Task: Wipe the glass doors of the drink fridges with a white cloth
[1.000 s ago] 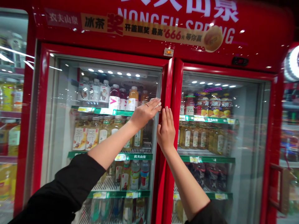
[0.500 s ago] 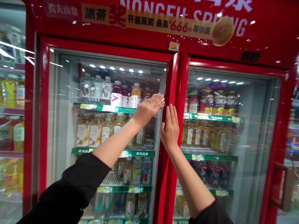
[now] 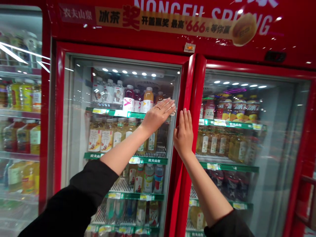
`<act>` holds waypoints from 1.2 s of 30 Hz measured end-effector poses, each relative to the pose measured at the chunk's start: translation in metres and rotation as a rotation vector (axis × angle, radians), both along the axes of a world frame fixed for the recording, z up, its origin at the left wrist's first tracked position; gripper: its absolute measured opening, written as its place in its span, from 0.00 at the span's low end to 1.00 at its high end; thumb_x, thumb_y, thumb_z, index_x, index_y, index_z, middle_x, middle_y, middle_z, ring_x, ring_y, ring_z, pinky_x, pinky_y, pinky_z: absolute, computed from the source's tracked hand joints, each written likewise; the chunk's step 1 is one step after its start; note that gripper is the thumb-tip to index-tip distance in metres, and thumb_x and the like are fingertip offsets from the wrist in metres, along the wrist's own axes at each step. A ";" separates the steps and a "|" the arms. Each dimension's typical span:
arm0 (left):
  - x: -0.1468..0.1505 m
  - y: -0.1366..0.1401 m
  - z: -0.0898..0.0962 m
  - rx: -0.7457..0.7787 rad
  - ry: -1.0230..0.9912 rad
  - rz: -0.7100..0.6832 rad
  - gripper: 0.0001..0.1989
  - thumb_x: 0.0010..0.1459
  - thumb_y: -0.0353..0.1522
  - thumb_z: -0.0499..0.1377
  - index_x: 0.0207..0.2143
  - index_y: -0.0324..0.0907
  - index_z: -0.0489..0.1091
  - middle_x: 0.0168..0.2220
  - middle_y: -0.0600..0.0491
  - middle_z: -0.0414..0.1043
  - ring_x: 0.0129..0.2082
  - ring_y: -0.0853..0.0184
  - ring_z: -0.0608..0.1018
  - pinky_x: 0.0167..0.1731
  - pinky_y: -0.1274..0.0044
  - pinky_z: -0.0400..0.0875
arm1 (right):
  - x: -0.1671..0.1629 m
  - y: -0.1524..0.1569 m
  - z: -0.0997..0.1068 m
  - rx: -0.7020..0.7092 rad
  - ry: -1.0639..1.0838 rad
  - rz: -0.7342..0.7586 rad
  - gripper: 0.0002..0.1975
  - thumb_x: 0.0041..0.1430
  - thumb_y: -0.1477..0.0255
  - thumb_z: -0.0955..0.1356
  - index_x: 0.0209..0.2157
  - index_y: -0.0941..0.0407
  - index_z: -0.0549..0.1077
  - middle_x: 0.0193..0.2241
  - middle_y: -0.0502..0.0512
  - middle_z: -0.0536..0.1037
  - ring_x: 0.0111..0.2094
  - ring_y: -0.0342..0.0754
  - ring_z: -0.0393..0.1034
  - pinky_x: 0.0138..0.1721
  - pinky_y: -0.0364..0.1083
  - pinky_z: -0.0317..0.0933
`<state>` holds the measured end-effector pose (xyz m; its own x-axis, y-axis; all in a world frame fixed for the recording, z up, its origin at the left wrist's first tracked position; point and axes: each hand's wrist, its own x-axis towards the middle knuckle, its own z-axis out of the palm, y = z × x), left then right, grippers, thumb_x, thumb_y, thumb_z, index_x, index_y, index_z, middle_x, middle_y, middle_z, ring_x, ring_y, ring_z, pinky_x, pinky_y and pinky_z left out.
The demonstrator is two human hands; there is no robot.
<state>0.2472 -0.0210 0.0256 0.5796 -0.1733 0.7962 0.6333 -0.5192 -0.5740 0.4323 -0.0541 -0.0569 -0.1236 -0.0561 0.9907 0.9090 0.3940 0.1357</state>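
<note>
My left hand (image 3: pixel 160 113) lies flat, fingers together, over a pale crumpled cloth or tissue (image 3: pixel 173 112) against the glass of the left cooler door (image 3: pixel 81 79). Most of the cloth is hidden under the fingers. A ring shows on this hand. My right hand (image 3: pixel 184 135) rests with straight fingers on the red door frame (image 3: pixel 189 85), where the two doors meet, and it holds nothing. Behind the glass, orange-drink bottles (image 3: pixel 148 100) and tea bottles (image 3: pixel 106 136) stand on shelves; my left forearm covers some of them.
To the right, another glass door (image 3: pixel 276 131) fronts more bottles. A neighbouring cooler (image 3: pixel 45 131) with drinks stands at the left. Above the doors are a lit orange switch (image 3: pixel 190 48) and a promotional banner (image 3: pixel 158 21). A door handle (image 3: pixel 304 197) is at lower right.
The whole cooler has shifted slightly right in view, showing more of the left neighbour. Both hands keep nearly the same places on the door; the left has slid slightly left relative to the frame.
</note>
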 end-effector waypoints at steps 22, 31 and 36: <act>-0.019 -0.013 -0.003 -0.274 -0.259 -0.273 0.41 0.81 0.30 0.48 0.84 0.51 0.24 0.72 0.48 0.74 0.71 0.60 0.78 0.63 0.65 0.84 | -0.028 -0.026 0.037 -0.059 -0.124 0.002 0.30 0.76 0.79 0.61 0.74 0.51 0.69 0.72 0.61 0.75 0.73 0.58 0.69 0.74 0.66 0.69; -0.036 -0.004 -0.002 -0.308 -0.189 -0.312 0.44 0.78 0.25 0.46 0.83 0.53 0.21 0.82 0.46 0.55 0.76 0.59 0.72 0.70 0.61 0.77 | -0.062 -0.024 0.080 -0.089 -0.012 0.044 0.15 0.79 0.69 0.66 0.59 0.54 0.82 0.54 0.64 0.86 0.54 0.59 0.81 0.57 0.60 0.79; -0.085 -0.003 -0.010 -0.161 -0.108 -0.171 0.48 0.77 0.27 0.53 0.84 0.50 0.23 0.82 0.45 0.56 0.79 0.59 0.65 0.75 0.61 0.70 | -0.064 -0.019 0.074 -0.066 -0.001 0.020 0.16 0.78 0.68 0.68 0.61 0.51 0.81 0.55 0.63 0.84 0.56 0.60 0.77 0.58 0.63 0.78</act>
